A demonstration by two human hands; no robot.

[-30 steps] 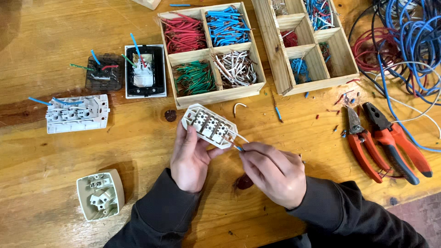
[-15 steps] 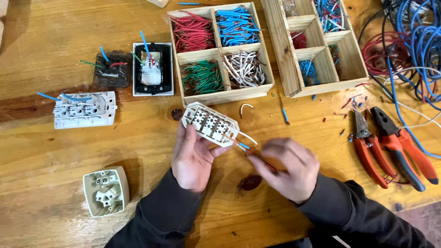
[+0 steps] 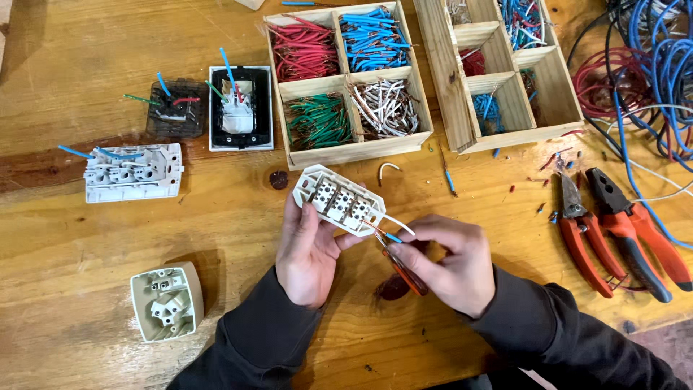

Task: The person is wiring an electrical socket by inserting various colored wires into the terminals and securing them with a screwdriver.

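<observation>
White switch module [image 3: 339,200] is gripped back-side up in the left hand [image 3: 309,249], lifted off the wooden bench [image 3: 86,238] so its terminals are exposed, while a red-handled screwdriver [image 3: 404,266] is pinched in the right hand [image 3: 449,261] at the short wires [image 3: 393,230].

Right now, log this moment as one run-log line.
left hand: holds white switch module | right hand: red-handled tool at module's wires | pliers: idle on table
</observation>
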